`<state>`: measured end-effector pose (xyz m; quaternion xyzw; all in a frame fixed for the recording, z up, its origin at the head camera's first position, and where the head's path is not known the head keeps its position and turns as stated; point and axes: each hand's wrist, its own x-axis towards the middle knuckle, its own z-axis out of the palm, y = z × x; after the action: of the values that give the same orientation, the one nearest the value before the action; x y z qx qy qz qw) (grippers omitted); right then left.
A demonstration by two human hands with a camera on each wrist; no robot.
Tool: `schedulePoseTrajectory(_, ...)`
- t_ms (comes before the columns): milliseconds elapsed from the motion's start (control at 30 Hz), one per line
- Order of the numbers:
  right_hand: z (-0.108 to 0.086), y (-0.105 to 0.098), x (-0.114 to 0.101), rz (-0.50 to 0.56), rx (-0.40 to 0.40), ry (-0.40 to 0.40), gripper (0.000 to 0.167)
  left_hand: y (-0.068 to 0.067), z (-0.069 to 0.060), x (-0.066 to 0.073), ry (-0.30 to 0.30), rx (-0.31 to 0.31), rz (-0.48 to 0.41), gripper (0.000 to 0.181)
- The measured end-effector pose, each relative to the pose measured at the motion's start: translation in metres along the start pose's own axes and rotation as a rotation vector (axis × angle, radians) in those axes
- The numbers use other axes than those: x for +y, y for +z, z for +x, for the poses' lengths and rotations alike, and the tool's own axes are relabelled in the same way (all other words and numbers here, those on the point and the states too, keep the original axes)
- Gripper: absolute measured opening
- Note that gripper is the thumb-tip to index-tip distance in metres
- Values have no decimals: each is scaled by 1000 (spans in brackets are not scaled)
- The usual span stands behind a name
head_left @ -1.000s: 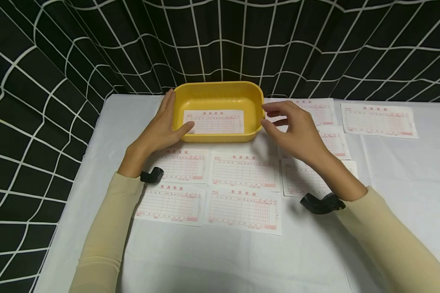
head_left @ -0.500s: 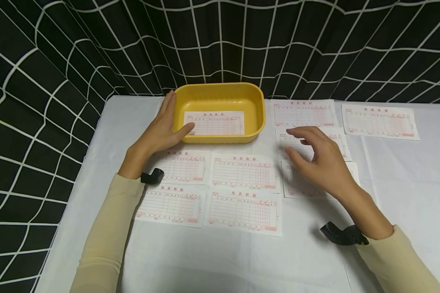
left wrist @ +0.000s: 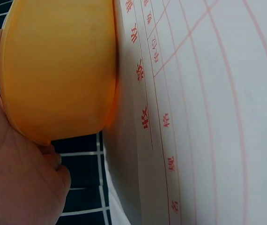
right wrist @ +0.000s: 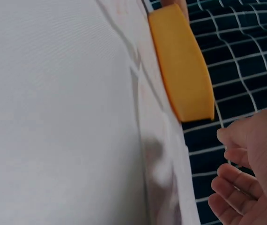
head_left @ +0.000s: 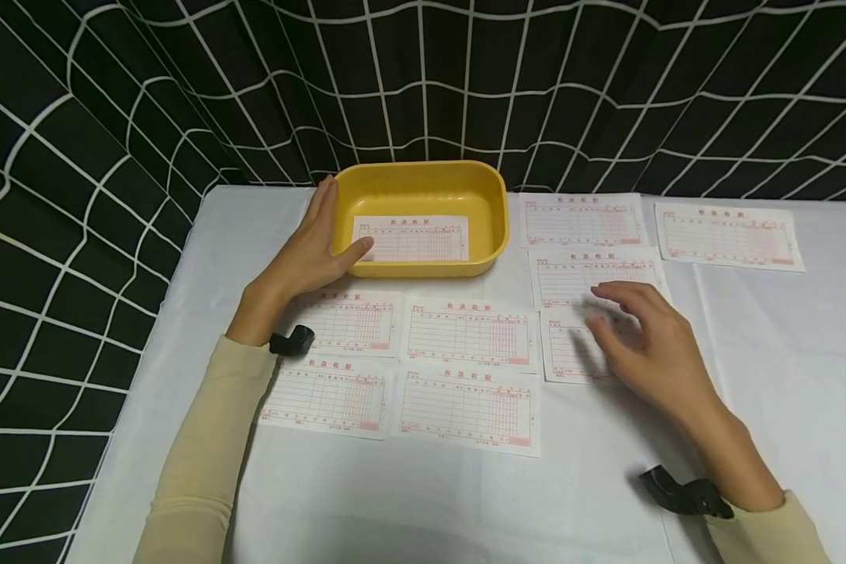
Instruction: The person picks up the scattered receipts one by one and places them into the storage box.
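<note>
A yellow tray stands at the back of the table with one printed slip lying inside. My left hand lies along the tray's left end, its thumb over the near left rim and its fingers along the outer side; in the left wrist view the hand is against the tray. My right hand hovers with bent, parted fingers and nothing in them, above the slips right of the tray. In the right wrist view the hand is away from the tray.
Slips lie in two rows in front of the tray, the nearest ones side by side. More slips lie right of the tray, one farther right. A black cloth with white grid lines hangs behind and on the left.
My right hand has left the tray's right end and moved right and toward me, over the slips. The left hand and the tray stay in place.
</note>
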<state>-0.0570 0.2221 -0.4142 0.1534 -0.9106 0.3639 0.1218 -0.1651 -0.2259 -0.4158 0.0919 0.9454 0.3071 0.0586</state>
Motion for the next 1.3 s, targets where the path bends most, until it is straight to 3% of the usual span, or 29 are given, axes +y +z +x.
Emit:
schedulePoseTrajectory(567, -24, -14, 27, -69, 48, 43, 38, 1, 1, -1, 7, 7, -8, 109)
schedulePoseTrajectory(1300, -36, -26, 49, -162, -77, 125, 57, 1, 1, -4, 8, 6, -9, 109)
